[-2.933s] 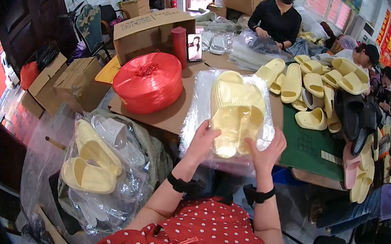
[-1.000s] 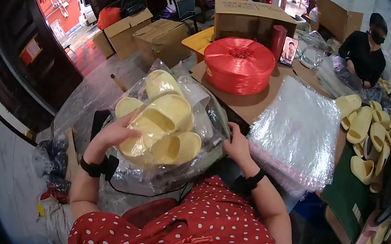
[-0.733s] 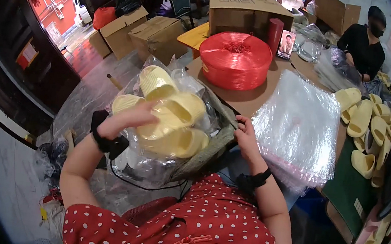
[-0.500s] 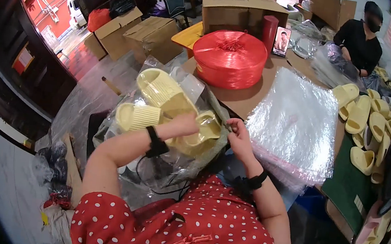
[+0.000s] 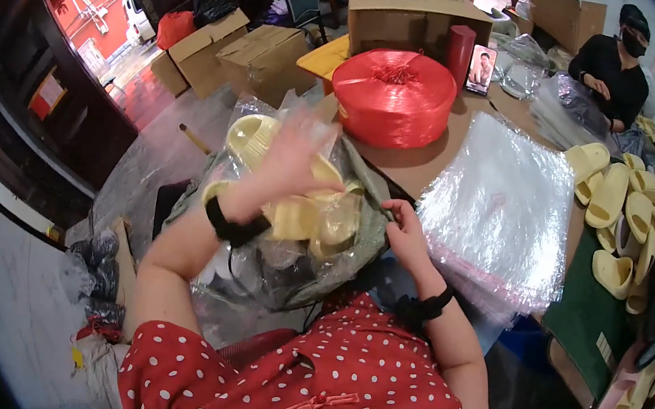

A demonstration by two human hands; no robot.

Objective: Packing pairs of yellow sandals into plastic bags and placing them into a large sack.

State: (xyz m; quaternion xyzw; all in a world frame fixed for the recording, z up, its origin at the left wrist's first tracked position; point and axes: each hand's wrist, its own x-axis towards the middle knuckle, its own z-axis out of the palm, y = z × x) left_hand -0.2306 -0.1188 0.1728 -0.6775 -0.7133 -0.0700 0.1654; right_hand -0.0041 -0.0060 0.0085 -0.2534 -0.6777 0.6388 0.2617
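Left hand [image 5: 287, 168], blurred, fingers spread, is over plastic-wrapped yellow slippers [image 5: 291, 220] at eleven o'clock from the wearer; whether it touches them, I cannot tell. Right hand [image 5: 409, 234], towards one, pinches the rim of the green sack [image 5: 375, 230] around them. Beyond: stacked clear bags [image 5: 497, 204] between one and two; red twine [image 5: 390, 115], then a cardboard box [image 5: 419, 3], at twelve.

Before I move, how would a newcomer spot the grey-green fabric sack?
Start at the round red roll of plastic twine on the brown cardboard-topped table. Below it, off the table's edge, find the grey-green fabric sack. Unlike the brown cardboard boxes beyond, it is soft, its edge pinched by the right hand beside pale-yellow slippers in clear plastic.
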